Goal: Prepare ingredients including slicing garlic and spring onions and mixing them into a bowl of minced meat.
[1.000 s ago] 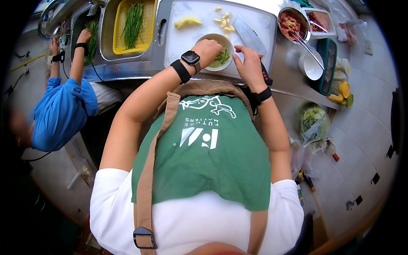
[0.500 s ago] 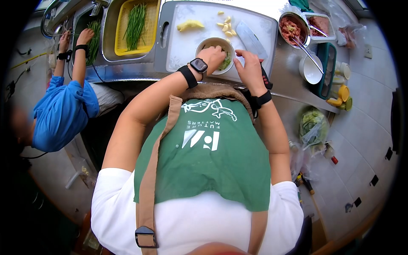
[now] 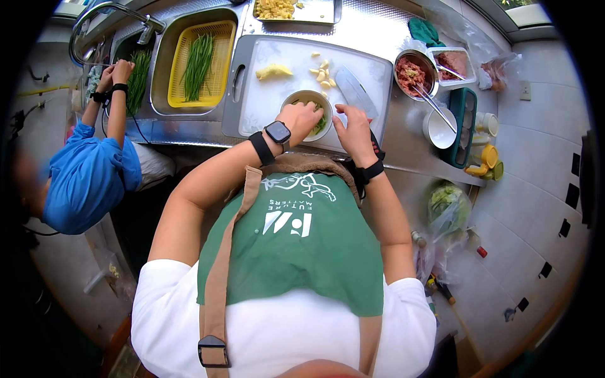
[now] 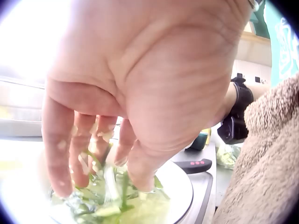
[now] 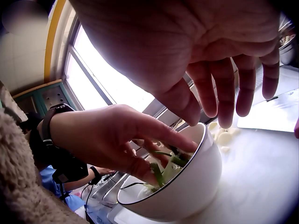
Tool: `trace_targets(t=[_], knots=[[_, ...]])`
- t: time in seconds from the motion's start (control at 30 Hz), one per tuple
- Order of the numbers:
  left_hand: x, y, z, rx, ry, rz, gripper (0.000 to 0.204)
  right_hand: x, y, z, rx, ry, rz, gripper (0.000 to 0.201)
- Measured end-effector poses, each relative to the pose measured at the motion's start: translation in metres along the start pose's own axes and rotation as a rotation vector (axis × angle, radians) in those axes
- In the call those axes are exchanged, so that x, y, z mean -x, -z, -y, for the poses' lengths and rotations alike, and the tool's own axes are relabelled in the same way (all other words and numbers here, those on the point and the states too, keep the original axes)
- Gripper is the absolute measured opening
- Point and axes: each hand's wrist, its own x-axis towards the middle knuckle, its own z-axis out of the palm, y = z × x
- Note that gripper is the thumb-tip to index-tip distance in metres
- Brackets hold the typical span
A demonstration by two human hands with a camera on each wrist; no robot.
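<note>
A white bowl (image 3: 329, 122) (image 5: 198, 182) stands on the cutting board (image 3: 256, 53), holding liquid and cut green pieces (image 3: 320, 125) (image 4: 124, 191) (image 5: 157, 175). My left hand (image 3: 299, 120) (image 4: 149, 79) (image 5: 114, 135) reaches into it, thumb and bent fingers around some of the pieces. Beside the bowl's right rim is my right hand (image 3: 355, 133) (image 5: 201, 51), its fingers loosely extended and holding nothing. A knife (image 3: 356, 93) lies behind that hand, its dark handle (image 4: 194, 165) near the board's edge. Garlic cloves (image 3: 324, 77) and peeled ginger (image 3: 274, 72) lie behind the bowl.
Right of the board are a metal bowl of minced meat (image 3: 413, 74), a meat tray (image 3: 454, 63), a white bowl (image 3: 439, 130) and a green container (image 3: 462, 123). A yellow basket (image 3: 228, 38) sits in the sink. Another person (image 3: 91, 176) in blue stands at left.
The head view has shifted, bringing a tray of yellow pieces into sight at the top. My left hand remains in the bowl; my right stays beside it.
</note>
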Motion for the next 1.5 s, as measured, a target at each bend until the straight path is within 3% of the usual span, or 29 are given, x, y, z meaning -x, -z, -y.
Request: trace_targets(t=[0.17, 0.2, 0.27, 0.47, 0.5, 0.57, 0.63, 0.73, 0.83, 0.87, 1.0, 1.1, 1.17, 1.23, 1.27, 1.5], knots=[[-0.01, -0.028, 0.012, -0.065, 0.134, 0.018, 0.03, -0.002, -0.002, 0.0, -0.003, 0.006, 0.006, 0.027], [-0.013, -0.042, 0.019, -0.023, 0.092, -0.046, 0.022, -0.003, -0.003, 0.0, -0.007, 0.005, 0.006, 0.027], [-0.017, -0.033, 0.02, -0.005, 0.078, -0.002, 0.013, -0.002, -0.004, 0.0, -0.012, 0.019, 0.008, 0.027], [-0.019, -0.022, 0.024, 0.033, 0.018, 0.01, 0.014, -0.004, -0.001, 0.001, 0.008, 0.068, -0.014, 0.027], [-0.017, -0.015, 0.023, 0.055, 0.014, 0.123, 0.025, -0.004, -0.001, 0.0, 0.004, 0.072, -0.01, 0.027], [-0.006, -0.009, 0.022, 0.179, -0.017, 0.001, 0.041, -0.003, -0.002, -0.002, 0.012, 0.062, -0.004, 0.027], [-0.002, 0.002, 0.019, 0.1, 0.002, 0.083, 0.047, -0.004, -0.003, -0.003, 0.024, 0.068, -0.003, 0.027], [0.002, 0.005, 0.012, 0.047, 0.056, -0.037, 0.043, -0.004, -0.004, -0.003, 0.027, 0.049, 0.012, 0.026], [-0.007, -0.017, 0.01, 0.002, 0.042, 0.018, 0.038, -0.005, -0.004, -0.003, 0.022, 0.036, 0.024, 0.026], [-0.007, -0.025, 0.009, 0.021, 0.015, -0.04, 0.026, -0.005, -0.005, -0.003, 0.019, 0.039, 0.022, 0.026], [-0.019, -0.044, 0.017, 0.041, -0.025, -0.005, 0.01, -0.005, -0.005, -0.003, 0.008, 0.043, 0.013, 0.027], [-0.023, -0.042, 0.022, 0.036, -0.016, 0.0, 0.01, -0.004, -0.004, -0.005, -0.002, 0.051, -0.008, 0.026], [-0.022, -0.034, 0.025, 0.056, -0.009, 0.044, 0.012, -0.004, -0.002, -0.005, -0.001, 0.039, -0.012, 0.026], [-0.019, -0.028, 0.028, 0.108, -0.052, -0.106, 0.016, -0.003, -0.002, -0.006, -0.002, 0.038, -0.012, 0.026], [-0.017, -0.018, 0.026, 0.088, -0.041, -0.03, 0.023, -0.003, -0.002, -0.006, -0.002, 0.036, -0.012, 0.026], [0.013, 0.001, 0.005, 0.034, 0.021, -0.017, 0.035, 0.0, -0.002, -0.005, -0.005, 0.049, -0.026, 0.026]])
